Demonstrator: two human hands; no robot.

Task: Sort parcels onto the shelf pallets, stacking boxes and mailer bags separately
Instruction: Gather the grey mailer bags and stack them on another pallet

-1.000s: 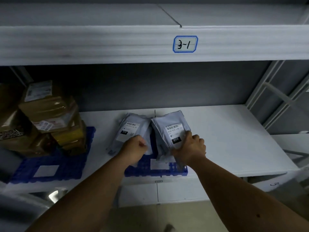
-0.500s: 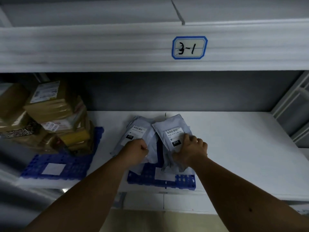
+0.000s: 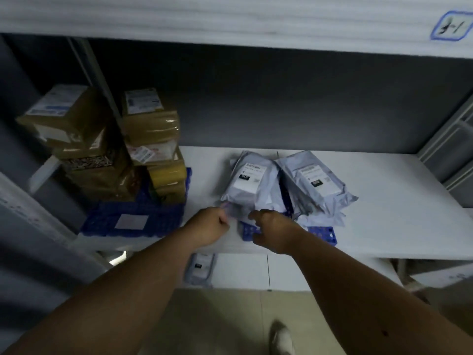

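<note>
- Both bare forearms are stretched forward from the near edge towards the white shelf, converging at its front edge.
- The left hand is seen knuckles-up, its fingers curled into a loose fist just beside the near corner of the left mailer bag; whether that corner is pinched cannot be told, as the fingertips are hidden and blurred.
- The right hand is held palm-down with the wrist bent, its fingers loosely spread and slightly curled, apart from one another, with nothing seen gripped in them; it hovers over the near edge of the small blue pallet.
- Two grey mailer bags lie side by side on that small pallet, labels up; the right mailer bag is tilted and rests on further bags beneath it.
- To the left, a stack of brown taped boxes stands on a larger blue pallet, well apart from the bags.
- Another grey bag lies on a lower shelf, below the left wrist.
- A blurred blue-bordered shelf label is fixed to the upper shelf edge at far right.
- A shoe is visible on the floor at the near edge.
</note>
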